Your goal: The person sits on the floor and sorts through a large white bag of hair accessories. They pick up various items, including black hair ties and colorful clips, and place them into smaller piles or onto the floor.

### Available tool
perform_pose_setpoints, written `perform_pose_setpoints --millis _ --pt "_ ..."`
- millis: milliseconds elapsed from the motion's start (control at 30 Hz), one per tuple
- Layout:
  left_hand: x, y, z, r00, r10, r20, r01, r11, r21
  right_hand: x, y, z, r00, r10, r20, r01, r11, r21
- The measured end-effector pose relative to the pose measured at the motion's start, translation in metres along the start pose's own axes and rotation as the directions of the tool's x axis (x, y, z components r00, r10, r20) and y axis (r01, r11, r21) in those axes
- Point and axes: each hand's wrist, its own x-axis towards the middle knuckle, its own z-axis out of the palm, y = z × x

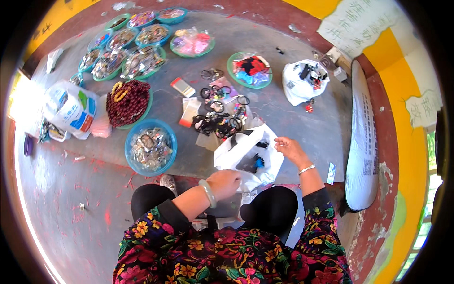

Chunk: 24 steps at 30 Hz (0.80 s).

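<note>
A white plastic bag (268, 174) stands at the near edge of a grey raised surface, its mouth spread wide. Inside it are black items and a small blue piece (258, 161). My left hand (224, 183), below a pale bangle, is closed on the bag's near left side. With thumb and fingers pinched, my right hand (291, 150) grips the right rim of the bag. Just beyond the bag lies a loose heap of black hair ties (217, 125), some with small coloured ornaments. Two pale cards with red ends (182, 87) lie to the left of the heap.
A blue basin (128, 147) of small wrapped items sits left of the bag. Behind it are dark red beads (128, 105), a white bucket (71, 106) and several filled basins. A green basin (230, 70) and another stuffed white bag (292, 85) stand farther back.
</note>
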Motion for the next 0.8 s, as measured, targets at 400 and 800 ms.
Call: perform_pose_setpoints --millis 400,800 --pt "0.024 -0.004 -0.004 0.992 -0.115 0.046 0.112 0.992 0.056 0.100 0.086 -0.090 0.849 0.321 -0.419 -0.336 0.941 0.040" --pt "0.029 -0.028 -0.016 0.991 -0.134 0.026 0.132 0.989 0.063 0.269 0.078 -0.171 0.820 -0.083 -0.567 -0.325 0.747 -0.580"
